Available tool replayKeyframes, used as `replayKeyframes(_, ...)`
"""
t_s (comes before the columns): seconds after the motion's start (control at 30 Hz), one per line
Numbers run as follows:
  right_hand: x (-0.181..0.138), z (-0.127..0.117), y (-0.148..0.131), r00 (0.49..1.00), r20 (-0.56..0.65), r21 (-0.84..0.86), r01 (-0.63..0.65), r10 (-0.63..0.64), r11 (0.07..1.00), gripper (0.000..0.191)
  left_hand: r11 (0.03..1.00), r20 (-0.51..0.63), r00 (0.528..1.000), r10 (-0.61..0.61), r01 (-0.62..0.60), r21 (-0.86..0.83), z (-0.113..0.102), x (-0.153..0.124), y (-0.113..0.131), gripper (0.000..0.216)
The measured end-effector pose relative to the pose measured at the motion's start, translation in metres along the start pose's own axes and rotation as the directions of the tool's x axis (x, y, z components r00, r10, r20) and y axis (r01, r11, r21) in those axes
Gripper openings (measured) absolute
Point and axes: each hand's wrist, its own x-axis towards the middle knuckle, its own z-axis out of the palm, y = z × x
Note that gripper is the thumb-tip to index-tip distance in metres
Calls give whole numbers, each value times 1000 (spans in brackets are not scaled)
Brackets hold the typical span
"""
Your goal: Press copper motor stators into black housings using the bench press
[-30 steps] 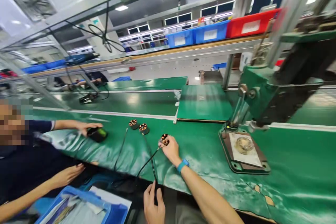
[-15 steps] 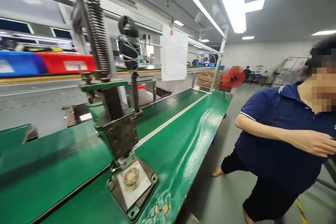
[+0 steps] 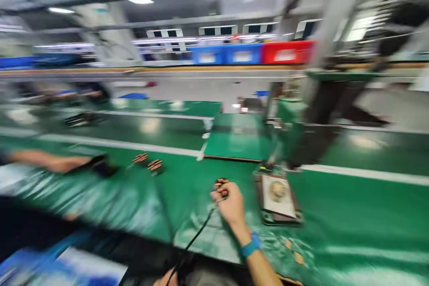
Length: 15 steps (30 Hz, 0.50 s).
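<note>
My right hand [image 3: 231, 203], a blue band at its wrist, is closed around a motor stator [image 3: 221, 182] with copper windings, just above the green bench. From the stator a black cable [image 3: 200, 231] runs down towards me. At the bottom edge my left hand [image 3: 165, 279] shows only in part, with the cable running into its closed fingers. Farther left on the bench lie two more stators, a near one [image 3: 156, 166] and a far one [image 3: 140, 158]. Right of my right hand stands a green press, with a pale plate [image 3: 279, 194] on its base. The picture is smeared by motion.
At the left another person's forearm [image 3: 50, 161] reaches over the green bench [image 3: 362, 214], a dark object [image 3: 102, 165] at the hand. The press column [image 3: 315, 129] rises on the right. Blue bins [image 3: 224, 54] and a red bin [image 3: 287, 52] line the shelf behind.
The view has swung left, so the press now appears at the right and the standing person is out of frame. Both my hands, the stators and another person's arm have come into view.
</note>
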Motion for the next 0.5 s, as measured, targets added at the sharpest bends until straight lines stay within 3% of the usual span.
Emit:
replayKeyframes(0.03,-7,4,5,998,56,12,-9,8,1000,47,1000,-67,998,5,-4,14,-25,-7,-12,33)
replayKeyframes(0.1,-7,7,26,992,118,-15,-38,39,999,53,997,-110,992,67,-64,36,-52,-18,-21,34)
replayKeyframes(0.17,0,9,50,990,135,-101,-17,31,995,60,993,-65,992,109,-105,60,-58,-19,-18,36)
replayKeyframes(0.3,-6,11,79,983,135,-254,153,-122,955,66,989,-15,996,92,-89,115,-65,-5,-4,29)
replayKeyframes(0.4,-16,9,84,974,148,-284,207,-171,936,65,965,-224,962,156,-101,241,-107,7,-6,32)
replayKeyframes(0.5,-17,8,84,980,160,-327,168,-121,930,68,898,-516,841,161,93,431,-184,27,-18,41)
